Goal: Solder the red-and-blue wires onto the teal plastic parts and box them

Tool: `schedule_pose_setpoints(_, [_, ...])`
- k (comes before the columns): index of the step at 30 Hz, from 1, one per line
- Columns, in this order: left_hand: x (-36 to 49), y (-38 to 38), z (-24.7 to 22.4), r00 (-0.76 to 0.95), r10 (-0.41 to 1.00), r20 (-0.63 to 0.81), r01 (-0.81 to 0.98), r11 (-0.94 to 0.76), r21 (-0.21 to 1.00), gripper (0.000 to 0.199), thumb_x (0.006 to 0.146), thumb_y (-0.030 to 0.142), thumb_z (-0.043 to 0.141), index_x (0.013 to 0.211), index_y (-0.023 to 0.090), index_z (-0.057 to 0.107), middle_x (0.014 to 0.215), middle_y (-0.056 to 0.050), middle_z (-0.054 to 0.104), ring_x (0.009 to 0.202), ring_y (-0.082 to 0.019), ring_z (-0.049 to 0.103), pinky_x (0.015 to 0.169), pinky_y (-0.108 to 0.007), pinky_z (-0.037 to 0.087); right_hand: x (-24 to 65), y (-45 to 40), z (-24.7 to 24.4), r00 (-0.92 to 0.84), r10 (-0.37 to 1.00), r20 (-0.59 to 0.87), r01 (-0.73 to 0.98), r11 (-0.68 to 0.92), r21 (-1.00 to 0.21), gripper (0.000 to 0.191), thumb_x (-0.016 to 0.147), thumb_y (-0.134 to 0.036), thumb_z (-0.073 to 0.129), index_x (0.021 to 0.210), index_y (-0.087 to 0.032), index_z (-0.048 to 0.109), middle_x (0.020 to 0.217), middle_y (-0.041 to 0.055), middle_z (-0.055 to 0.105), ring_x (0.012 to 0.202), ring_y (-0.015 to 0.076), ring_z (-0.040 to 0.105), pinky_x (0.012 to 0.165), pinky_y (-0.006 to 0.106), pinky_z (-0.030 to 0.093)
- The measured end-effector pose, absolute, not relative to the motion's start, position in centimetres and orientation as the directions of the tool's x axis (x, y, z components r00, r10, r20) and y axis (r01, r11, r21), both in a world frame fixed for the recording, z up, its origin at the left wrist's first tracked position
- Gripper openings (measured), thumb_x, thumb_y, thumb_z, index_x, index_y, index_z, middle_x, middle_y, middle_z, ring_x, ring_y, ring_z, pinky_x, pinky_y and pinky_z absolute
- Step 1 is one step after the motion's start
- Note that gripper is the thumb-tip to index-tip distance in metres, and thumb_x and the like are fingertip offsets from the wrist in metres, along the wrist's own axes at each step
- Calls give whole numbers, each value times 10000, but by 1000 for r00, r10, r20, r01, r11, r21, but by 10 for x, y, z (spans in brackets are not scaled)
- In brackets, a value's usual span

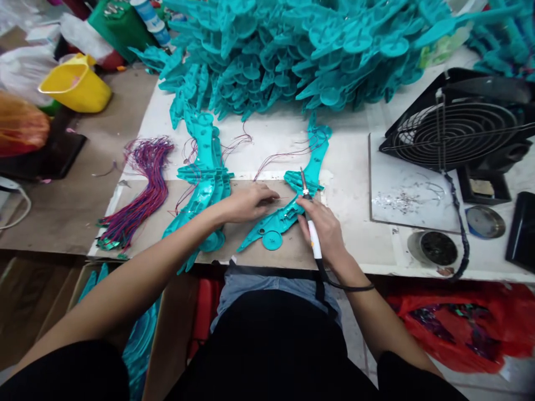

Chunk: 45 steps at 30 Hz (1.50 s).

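A soldering iron (313, 236) with a white handle is gripped in my right hand (326, 225), its metal tip pointing away from me. Beneath that hand lies a curved teal plastic part (319, 156) with a round disc at its near end. My left hand (253, 203) hovers just left of this part, fingers curled and pinched; a faint thin wire shows at the fingertips. Red and blue wires (267, 160) run from the part's far end. Left of my hands, a stack of similar teal parts (204, 150) lies on the table, partly behind my left forearm.
A big heap of teal parts (292, 55) fills the back. A wire bundle (152, 192) lies at left, near a yellow bucket (79, 86). On the right stand a black fan (455, 131), a solder-spotted board (412, 209) and a round tin (437, 248).
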State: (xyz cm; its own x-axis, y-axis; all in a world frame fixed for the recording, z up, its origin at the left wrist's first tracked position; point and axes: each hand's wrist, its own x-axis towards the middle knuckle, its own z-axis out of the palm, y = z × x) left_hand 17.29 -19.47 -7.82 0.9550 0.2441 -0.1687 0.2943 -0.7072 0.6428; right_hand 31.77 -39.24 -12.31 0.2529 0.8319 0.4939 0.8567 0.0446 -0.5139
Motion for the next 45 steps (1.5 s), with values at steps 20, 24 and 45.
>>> schedule_pose_setpoints(20, [234, -270, -99, 438, 884, -164, 252, 54, 966, 179, 904, 252, 565, 858, 130, 686, 530, 58, 478, 475, -79, 461, 485, -177, 368, 260, -404, -105, 667, 629, 399, 360, 198, -912, 479, 860, -203, 703, 1292, -297, 517, 1012, -3, 699, 842, 127, 698, 798, 291, 616])
schedule_pose_setpoints(24, [228, -275, -93, 516, 838, -177, 200, 83, 976, 164, 900, 237, 558, 849, 130, 671, 576, 38, 543, 514, -85, 513, 535, -187, 420, 267, -397, -107, 703, 595, 389, 410, 107, -906, 349, 896, -225, 657, 1231, -277, 574, 909, -13, 704, 799, 137, 702, 807, 310, 613])
schedule_pose_setpoints(45, [235, -273, -95, 794, 589, -150, 306, -176, 936, 60, 746, 168, 666, 701, 131, 648, 629, 15, 602, 570, -90, 479, 552, -214, 368, 315, -466, -120, 658, 466, 592, 648, 51, -760, 190, 873, -128, 621, 987, -219, 743, 810, 24, 717, 725, 178, 671, 633, 335, 547])
